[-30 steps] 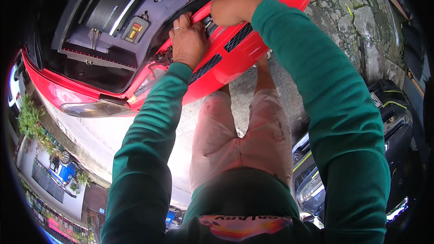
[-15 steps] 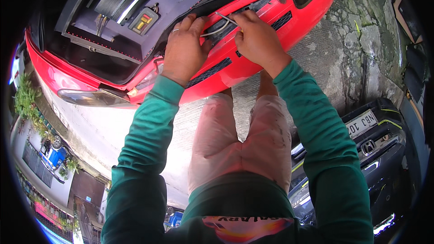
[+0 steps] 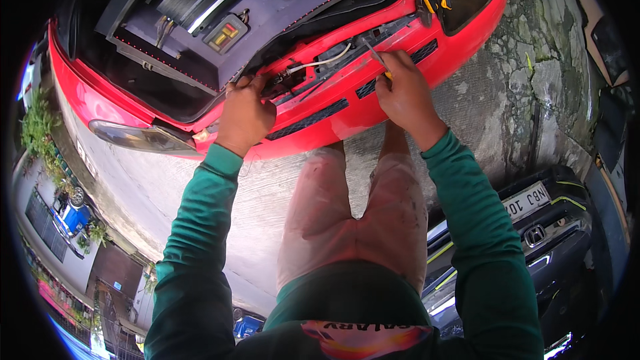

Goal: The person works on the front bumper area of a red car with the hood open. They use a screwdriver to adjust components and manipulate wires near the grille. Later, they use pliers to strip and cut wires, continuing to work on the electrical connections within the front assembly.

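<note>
Right hand (image 3: 405,93) grips screwdriver (image 3: 377,59); left hand (image 3: 245,115) on red bumper (image 3: 347,115).

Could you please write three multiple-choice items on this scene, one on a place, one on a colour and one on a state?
1. Where is the left hand?
A. On the grey pavement
B. At the opening in the red car's rear panel, by the white wire
C. On the black car

2. What colour are the sleeves?
A. Green
B. Yellow
C. White

3. What is the right hand doing?
A. Hanging empty at the side
B. Resting flat on the knee
C. Gripping a slim screwdriver whose metal shaft points up at the panel

Answers: 1 B, its fingers curl into the panel recess beside the wire. 2 A, both forearms are clad in green. 3 C, a yellow bit of handle shows in the closed fingers and the shaft sticks out above them.
</note>
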Demonstrator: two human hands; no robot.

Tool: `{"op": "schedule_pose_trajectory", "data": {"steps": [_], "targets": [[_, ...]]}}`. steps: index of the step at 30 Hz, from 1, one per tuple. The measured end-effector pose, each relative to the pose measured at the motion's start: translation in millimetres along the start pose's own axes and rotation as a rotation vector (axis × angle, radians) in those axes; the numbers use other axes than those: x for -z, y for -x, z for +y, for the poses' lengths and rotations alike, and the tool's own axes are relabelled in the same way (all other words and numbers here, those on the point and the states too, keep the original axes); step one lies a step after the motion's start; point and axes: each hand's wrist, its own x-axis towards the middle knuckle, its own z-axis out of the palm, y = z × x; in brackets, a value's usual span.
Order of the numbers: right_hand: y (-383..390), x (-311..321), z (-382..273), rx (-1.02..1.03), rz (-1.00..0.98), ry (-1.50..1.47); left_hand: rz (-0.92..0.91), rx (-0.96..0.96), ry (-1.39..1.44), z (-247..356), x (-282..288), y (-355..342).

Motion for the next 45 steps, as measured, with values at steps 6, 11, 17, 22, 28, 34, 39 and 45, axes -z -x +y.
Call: {"op": "schedule_pose_trajectory", "data": {"steps": [6,11,17,22,28,34,39,45], "targets": [[0,8,-11,0.031,0.026,-0.026,0.145,-0.021,0.136,20,3,22],[-12,30,-16,0.057,0.024,0.098,0.08,-0.021,0.213,11,11,31],[-47,48,-17,0.426,-0.084,0.535,0.103,-0.029,0.248,-6,8,36],[-61,31,-4,0.555,-0.194,0.81,0.171,0.008,0.36,-15,14,47],[-46,29,-6,0.453,-0.18,0.737,0.264,0.118,0.37,-37,17,96],[21,32,-30,0.345,-0.172,0.555,0.017,0.368,0.498,-53,-31,193],[199,28,5,-0.109,-0.557,0.48,-0.581,0.554,0.75,-1,-97,307],[308,44,-30,-0.81,-0.524,0.041,-0.742,0.696,0.78,23,-95,318]]}}
